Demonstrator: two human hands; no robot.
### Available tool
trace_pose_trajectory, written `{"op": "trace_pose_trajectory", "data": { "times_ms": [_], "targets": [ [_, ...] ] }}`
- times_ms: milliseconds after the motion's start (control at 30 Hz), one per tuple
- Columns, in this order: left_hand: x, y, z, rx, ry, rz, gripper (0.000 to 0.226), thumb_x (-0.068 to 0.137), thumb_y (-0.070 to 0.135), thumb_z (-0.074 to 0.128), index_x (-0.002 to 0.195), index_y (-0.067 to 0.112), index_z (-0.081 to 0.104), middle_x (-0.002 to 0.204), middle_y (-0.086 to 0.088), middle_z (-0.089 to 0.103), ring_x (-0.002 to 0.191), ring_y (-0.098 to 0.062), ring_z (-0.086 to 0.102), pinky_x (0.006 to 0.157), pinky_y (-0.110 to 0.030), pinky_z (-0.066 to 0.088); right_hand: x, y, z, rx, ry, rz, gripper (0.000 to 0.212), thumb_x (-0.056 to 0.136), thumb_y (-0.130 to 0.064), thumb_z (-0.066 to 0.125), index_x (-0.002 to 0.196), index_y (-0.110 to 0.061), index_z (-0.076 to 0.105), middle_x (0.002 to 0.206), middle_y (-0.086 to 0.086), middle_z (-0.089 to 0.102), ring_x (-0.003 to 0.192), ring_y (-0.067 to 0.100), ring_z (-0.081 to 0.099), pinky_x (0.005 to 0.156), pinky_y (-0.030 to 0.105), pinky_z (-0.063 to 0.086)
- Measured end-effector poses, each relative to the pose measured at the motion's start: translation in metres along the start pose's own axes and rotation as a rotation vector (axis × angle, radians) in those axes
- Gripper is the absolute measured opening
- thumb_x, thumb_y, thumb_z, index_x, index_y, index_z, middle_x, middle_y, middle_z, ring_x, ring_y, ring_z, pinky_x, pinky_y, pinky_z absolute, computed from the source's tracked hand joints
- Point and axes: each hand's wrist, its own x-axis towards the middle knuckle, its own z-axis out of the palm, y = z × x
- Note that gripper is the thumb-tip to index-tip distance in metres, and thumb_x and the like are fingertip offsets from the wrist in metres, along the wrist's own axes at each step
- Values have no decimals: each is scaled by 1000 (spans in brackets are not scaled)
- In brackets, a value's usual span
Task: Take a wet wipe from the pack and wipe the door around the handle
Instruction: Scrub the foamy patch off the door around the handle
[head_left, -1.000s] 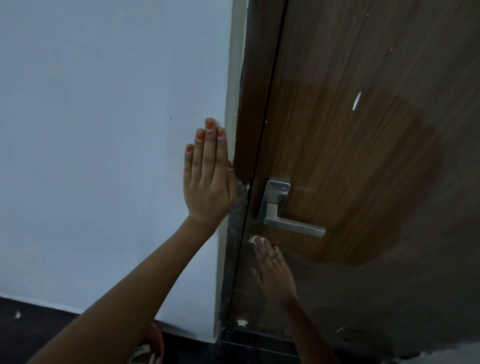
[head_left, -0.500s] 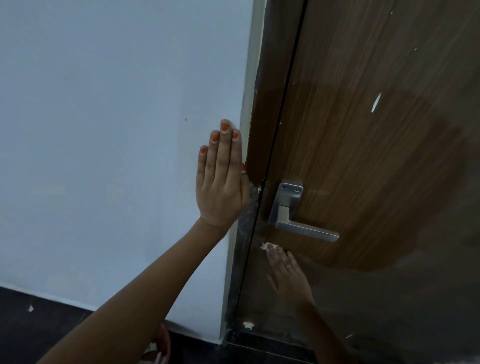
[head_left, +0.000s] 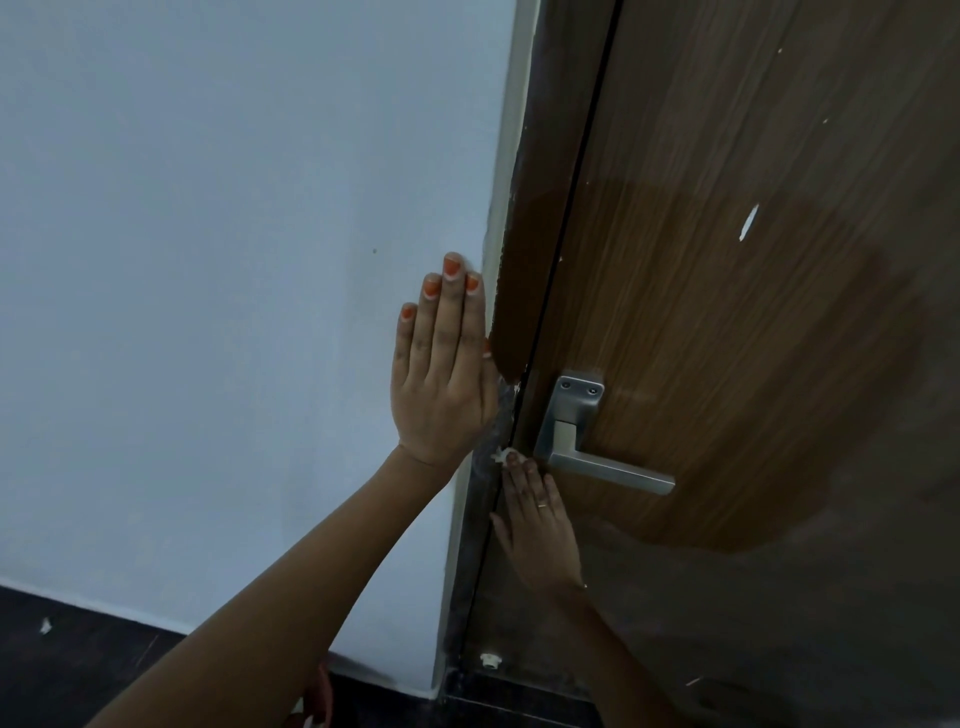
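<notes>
Head view, looking down a doorway: the door (head_left: 727, 312) fills the right half of the frame, a flat slab with fine vertical wood grain; a rounded patch of richer, glossier brown spreads around the handle (head_left: 597, 457), and outside it the surface is duller and greyer, with a thin white fleck (head_left: 748, 222) at upper right. That handle is brushed grey metal, a squarish plate with two screws and a straight bar pointing to the lower right. The left hand (head_left: 447, 374) lies flat on the smooth pale wall (head_left: 208, 260) at centre frame, fingers straight and together, nails painted orange, thumb side just beside the brown door frame (head_left: 540, 234). The right hand (head_left: 537, 525) is below it, fingers straight and pressed to the door, a thin ring on one finger; the wet wipe (head_left: 500, 455) is under those fingertips, and only a small crumpled white bit shows, just left of the handle plate and over the dark gap between door and frame; neither hand curls round anything.

The gap runs as a narrow black line from top centre down to the bottom; the frame's lower part is scuffed and grey. Right of the bar the door face is open; left of the hands the wall is bare down to a dark floor (head_left: 78, 649) at lower left. A small white knob-like piece (head_left: 490, 660) sits at the frame's foot.
</notes>
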Motion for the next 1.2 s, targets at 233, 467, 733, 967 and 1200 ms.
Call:
{"op": "trace_pose_trajectory", "data": {
  "times_ms": [233,467,733,967,1200],
  "targets": [
    [-1,0,1,-4,-4,4,56,102,16,23,152,14,-2,158,4,-9,146,-13,-1,120,-31,6,-27,32,19,-216,-219,-221,89,85,-42,55,144,5,7,139,0,49,126,13,46,112,35,-1],
    [-1,0,1,-4,2,2,59,100,14,26,152,14,-2,158,4,-9,146,-13,-1,120,-31,6,4,5,1,-146,-25,-178,52,87,-39,47,129,-9,51,136,5,51,126,17,47,112,33,3],
    [-1,0,1,7,-2,10,56,102,16,24,152,13,-1,159,3,-8,146,-14,0,120,-31,6,-10,6,16,-343,-229,-382,60,82,-54,58,133,-23,49,140,-6,47,129,8,42,114,35,5],
    [-2,0,1,-8,0,6,55,102,15,23,152,12,0,159,2,-6,146,-15,1,120,-31,6,18,-5,-15,-229,93,-184,70,75,-40,71,131,-10,41,139,1,46,128,14,44,114,33,5],
    [-2,0,1,2,7,18,54,103,16,23,152,12,1,159,2,-6,146,-15,1,120,-31,6,34,-43,-31,-54,256,89,77,67,-28,80,131,-2,46,136,13,49,125,25,48,101,41,35]
  ]
}}
